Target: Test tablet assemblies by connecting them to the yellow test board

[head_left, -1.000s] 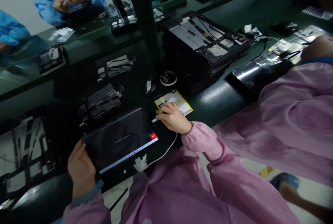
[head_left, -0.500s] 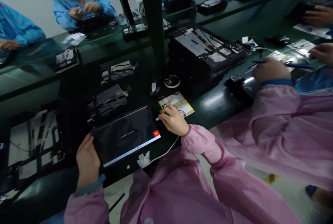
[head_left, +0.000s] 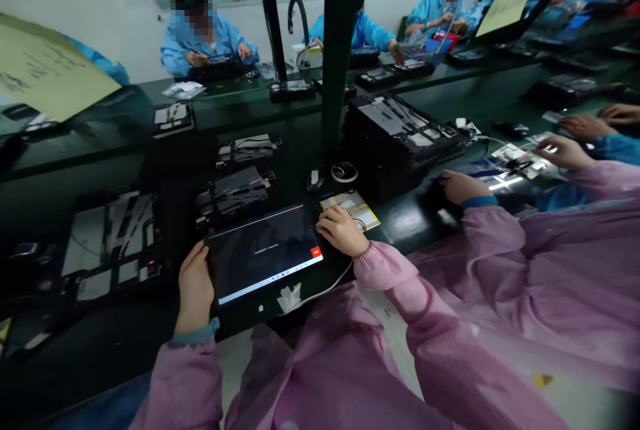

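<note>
A lit tablet (head_left: 255,263) with a dark screen, a red square and a pale bottom bar lies on the dark green bench. My left hand (head_left: 196,287) grips its left edge, thumb along the top. At the tablet's right edge, my right hand (head_left: 345,231) pinches the end of a white cable (head_left: 327,291). The fingers cover the plug, so I cannot tell whether it sits in the port. Under and behind that hand lies a yellow-edged card (head_left: 369,213). A crumpled piece of clear film (head_left: 289,297) rests below the tablet.
Opened tablet bodies (head_left: 113,240) lie to the left, with smaller ones (head_left: 237,190) behind. A tall stack of opened units (head_left: 400,127), a black mouse (head_left: 315,180) and a green post (head_left: 336,63) stand beyond. A co-worker's hand (head_left: 465,188) works at right.
The camera view has tilted up, and the scene sits further right. My right fingers have closed in on the tablet's edge; the white plug that showed there is now hidden. My left hand keeps its hold.
</note>
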### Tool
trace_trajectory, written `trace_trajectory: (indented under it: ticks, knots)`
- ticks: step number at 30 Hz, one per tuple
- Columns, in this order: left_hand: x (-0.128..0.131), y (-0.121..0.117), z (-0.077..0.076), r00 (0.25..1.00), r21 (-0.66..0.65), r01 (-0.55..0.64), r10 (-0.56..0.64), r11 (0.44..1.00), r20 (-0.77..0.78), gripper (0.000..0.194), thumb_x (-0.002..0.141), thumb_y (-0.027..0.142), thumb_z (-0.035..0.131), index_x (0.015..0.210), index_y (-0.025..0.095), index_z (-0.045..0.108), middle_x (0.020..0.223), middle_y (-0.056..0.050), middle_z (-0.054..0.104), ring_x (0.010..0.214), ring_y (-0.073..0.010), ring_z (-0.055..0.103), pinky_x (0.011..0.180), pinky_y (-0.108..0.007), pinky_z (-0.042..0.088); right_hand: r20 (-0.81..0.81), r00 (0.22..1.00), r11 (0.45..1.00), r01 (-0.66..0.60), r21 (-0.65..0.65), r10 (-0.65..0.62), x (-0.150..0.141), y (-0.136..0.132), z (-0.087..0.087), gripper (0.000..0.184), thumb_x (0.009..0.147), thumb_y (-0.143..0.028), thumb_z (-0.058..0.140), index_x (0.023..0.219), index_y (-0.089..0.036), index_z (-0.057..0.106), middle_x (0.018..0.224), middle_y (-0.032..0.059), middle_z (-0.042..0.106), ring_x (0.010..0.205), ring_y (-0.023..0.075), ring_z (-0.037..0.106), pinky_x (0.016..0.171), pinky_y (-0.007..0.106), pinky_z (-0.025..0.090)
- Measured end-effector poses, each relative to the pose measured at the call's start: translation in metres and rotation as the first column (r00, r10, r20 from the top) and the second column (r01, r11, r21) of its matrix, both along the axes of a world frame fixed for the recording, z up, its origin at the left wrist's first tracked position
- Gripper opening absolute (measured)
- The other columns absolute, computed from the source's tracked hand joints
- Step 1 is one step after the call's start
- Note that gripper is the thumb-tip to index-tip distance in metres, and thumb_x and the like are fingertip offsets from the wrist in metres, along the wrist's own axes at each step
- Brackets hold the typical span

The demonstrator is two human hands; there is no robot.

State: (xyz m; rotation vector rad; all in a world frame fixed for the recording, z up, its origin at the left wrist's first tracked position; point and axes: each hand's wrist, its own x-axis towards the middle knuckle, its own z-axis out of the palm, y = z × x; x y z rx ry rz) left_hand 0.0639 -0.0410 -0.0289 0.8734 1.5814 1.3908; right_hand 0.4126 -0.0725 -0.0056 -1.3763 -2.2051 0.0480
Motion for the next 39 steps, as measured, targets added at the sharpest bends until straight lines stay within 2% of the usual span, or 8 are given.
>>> trace_trajectory:
  ticks: [13,19,23,25,27,30,35,39]
  knots:
    - [0.011,0.003,0.005,0.950,-0.018,-0.132,0.131,0.991,0.282,0.027,0.064,0.019,0.067,0.090,0.018,0.071,0.096,-0.004,0.072,0.101,-0.0189,0.065,0.099,-0.033,0.047,0.091,0.992,0.995,-0.082,-0.061,0.088,0.001,0.008,0.012,0.008,0.086,-0.016,0.060,0.090,-0.019,0.067,0.097,0.0072,0.063,0.093,0.0216,0.050,0.084,0.037,0.045]
    - [0.012,0.002,0.008,0.948,-0.062,-0.124,0.137,0.990,0.287,0.026,0.064,0.018,0.066,0.089,0.018,0.071,0.095,-0.003,0.071,0.101,-0.0200,0.064,0.100,-0.034,0.047,0.148,0.989,0.998,-0.008,-0.062,0.017,-0.010,0.004,0.016,0.013,0.076,-0.011,0.062,0.085,-0.019,0.065,0.094,0.0063,0.063,0.092,0.0223,0.049,0.082,0.035,0.042]
    - [0.012,0.000,0.009,0.968,-0.059,-0.109,0.120,0.992,0.222,0.028,0.066,0.020,0.065,0.093,0.019,0.071,0.098,-0.004,0.071,0.101,-0.0210,0.064,0.098,-0.035,0.048,0.196,0.966,0.984,0.177,-0.021,-0.169,0.003,-0.002,0.025,0.008,0.076,-0.013,0.059,0.080,-0.018,0.063,0.092,0.0082,0.063,0.092,0.0239,0.051,0.080,0.035,0.040]
    - [0.010,0.000,0.005,0.968,-0.052,-0.092,0.101,0.994,0.231,0.028,0.068,0.022,0.065,0.095,0.019,0.071,0.099,-0.004,0.071,0.101,-0.0210,0.065,0.099,-0.036,0.048,0.210,0.907,0.925,0.378,-0.027,-0.364,0.024,-0.007,0.028,0.007,0.080,-0.016,0.057,0.079,-0.018,0.063,0.089,0.0090,0.063,0.091,0.0240,0.053,0.079,0.034,0.040]
    - [0.007,0.001,-0.002,0.954,-0.050,-0.114,0.123,0.992,0.272,0.028,0.067,0.021,0.067,0.095,0.019,0.071,0.099,-0.003,0.071,0.100,-0.0202,0.065,0.102,-0.037,0.046,0.239,0.790,0.801,0.594,-0.070,-0.565,0.048,-0.013,0.031,0.011,0.085,-0.021,0.055,0.085,-0.016,0.065,0.089,0.0104,0.064,0.089,0.0243,0.055,0.078,0.034,0.041]
    - [0.004,0.004,-0.013,0.933,-0.040,-0.141,0.146,0.989,0.328,0.031,0.063,0.021,0.072,0.094,0.020,0.072,0.098,-0.002,0.071,0.100,-0.0189,0.064,0.108,-0.038,0.040,0.260,0.696,0.684,0.714,-0.150,-0.669,0.071,-0.012,0.038,0.022,0.088,-0.025,0.054,0.104,-0.014,0.064,0.101,0.0133,0.065,0.093,0.0251,0.059,0.079,0.033,0.043]
    - [0.004,0.007,-0.019,0.933,-0.010,-0.126,0.122,0.992,0.338,0.035,0.061,0.025,0.076,0.095,0.020,0.072,0.101,-0.002,0.071,0.107,-0.0200,0.062,0.111,-0.039,0.035,0.024,0.950,0.926,0.308,-0.221,-0.310,0.018,0.057,0.060,0.026,0.094,-0.021,0.045,0.114,-0.021,0.061,0.109,0.0066,0.066,0.100,0.0183,0.061,0.086,0.027,0.044]
    - [0.009,0.005,-0.012,0.924,-0.026,-0.120,0.122,0.992,0.362,0.036,0.060,0.025,0.074,0.095,0.018,0.071,0.101,-0.004,0.072,0.106,-0.0215,0.063,0.109,-0.040,0.037,0.025,0.998,0.921,0.070,-0.383,-0.066,-0.055,0.142,0.060,0.026,0.091,-0.017,0.051,0.113,-0.025,0.063,0.106,0.0032,0.067,0.096,0.0161,0.062,0.085,0.025,0.044]
